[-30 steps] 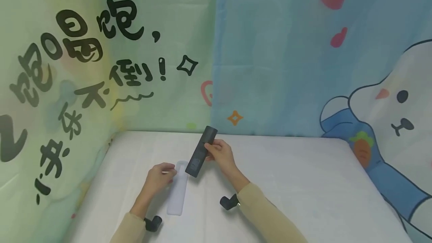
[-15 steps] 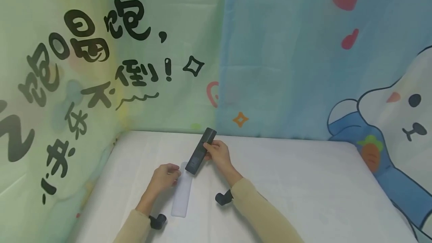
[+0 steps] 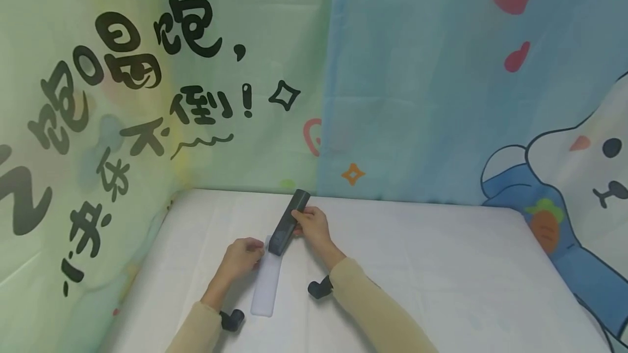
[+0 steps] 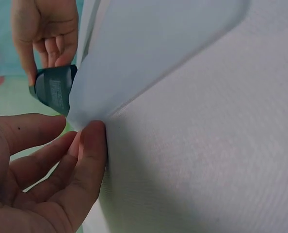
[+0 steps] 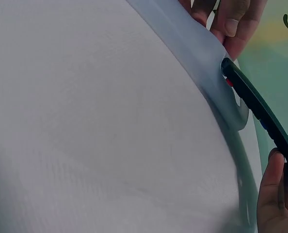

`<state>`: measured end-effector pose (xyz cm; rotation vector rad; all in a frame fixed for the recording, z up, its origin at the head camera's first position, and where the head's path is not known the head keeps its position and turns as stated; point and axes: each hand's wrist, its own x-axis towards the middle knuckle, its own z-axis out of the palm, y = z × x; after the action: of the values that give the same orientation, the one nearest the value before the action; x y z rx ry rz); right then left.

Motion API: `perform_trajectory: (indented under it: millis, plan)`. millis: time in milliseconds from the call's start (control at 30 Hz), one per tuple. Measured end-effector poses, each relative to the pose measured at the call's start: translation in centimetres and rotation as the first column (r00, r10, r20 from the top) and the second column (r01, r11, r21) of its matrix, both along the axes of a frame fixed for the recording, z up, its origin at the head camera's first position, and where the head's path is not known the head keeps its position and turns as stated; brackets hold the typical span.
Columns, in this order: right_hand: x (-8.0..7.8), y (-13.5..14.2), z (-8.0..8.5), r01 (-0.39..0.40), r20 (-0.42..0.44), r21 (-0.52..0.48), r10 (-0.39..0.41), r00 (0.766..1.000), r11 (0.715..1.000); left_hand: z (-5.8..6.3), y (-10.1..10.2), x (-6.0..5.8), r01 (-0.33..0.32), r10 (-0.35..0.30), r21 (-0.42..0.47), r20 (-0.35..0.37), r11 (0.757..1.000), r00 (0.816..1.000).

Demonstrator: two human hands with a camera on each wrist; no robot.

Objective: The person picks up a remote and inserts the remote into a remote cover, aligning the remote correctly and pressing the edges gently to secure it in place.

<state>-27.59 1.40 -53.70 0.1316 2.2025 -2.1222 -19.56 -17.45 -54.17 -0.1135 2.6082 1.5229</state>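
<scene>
On the white cloth-covered table point(image 3: 417, 282), a flat, translucent pale plastic sleeve point(image 3: 265, 290) stretched towards six o'clock, its far mouth raised. We held the black, oblong plastic remote control point(image 3: 288, 224) slanted towards one o'clock, its near end at that mouth, probably to line them up. Our right hand point(image 3: 315, 229) pinched it from four o'clock. At the sleeve's ten o'clock corner, our left hand point(image 3: 241, 257) touched the edge, perhaps holding the mouth apart; whether it pinched, we could not tell.
</scene>
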Motion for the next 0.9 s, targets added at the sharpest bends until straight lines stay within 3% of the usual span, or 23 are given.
perform_trajectory:
  millis: [600,767,900]
  plan:
    - [0.05,-0.33,-0.46,-0.057,0.017,-0.022,0.058,0.998,0.998,0.22,0.27,-0.07,-0.019,0.019,0.017,-0.019,1.000,1.000]
    - [0.10,-0.20,-0.28,-0.042,0.069,-0.097,0.048,0.996,0.994,0.40,0.36,0.10,-0.070,0.072,0.035,-0.051,0.997,0.996]
    - [0.01,0.03,-0.05,-0.051,0.078,-0.127,0.062,0.995,0.991,0.32,0.27,0.03,-0.124,0.124,0.079,0.007,0.989,0.992]
